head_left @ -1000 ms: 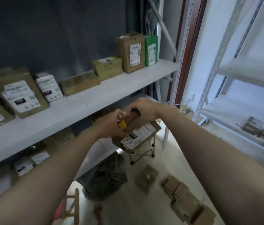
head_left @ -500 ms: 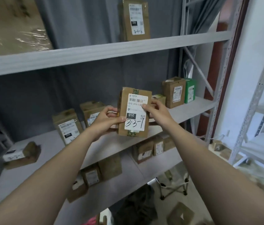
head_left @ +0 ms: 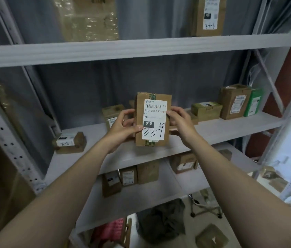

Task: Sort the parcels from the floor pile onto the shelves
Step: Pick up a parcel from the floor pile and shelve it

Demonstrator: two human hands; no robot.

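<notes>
The parcel [head_left: 154,120], a brown cardboard box with a white label hand-marked "3-3-1", stands upright over the front part of the middle shelf [head_left: 230,130], about midway between the shelf's left and right ends. Its long axis runs straight up and down and its label faces the person.

The left grip [head_left: 123,126] grasps the parcel's left side, thumb laid on the front by the label's lower corner. The right grip [head_left: 180,120] grasps the right side a little higher, fingers curled round the edge. The parcel lies squarely between the two, so neither hand is nearer.

Whether the bottom edge already rests on the shelf or hangs just above it cannot be told from this angle; it looks very close.

Other boxes stand towards the shelf's back edge: one [head_left: 113,113] just behind the left grip, a flat greenish one [head_left: 206,111], a taller brown box [head_left: 235,102] and a green box [head_left: 252,102] towards the right end. A small box [head_left: 69,143] lies near the left end.

The open space lies directly below and behind the parcel, so the coming move is probably a short push down and back, keeping it upright and clear of the box behind. One more parcel [head_left: 211,237] waits on the floor.
</notes>
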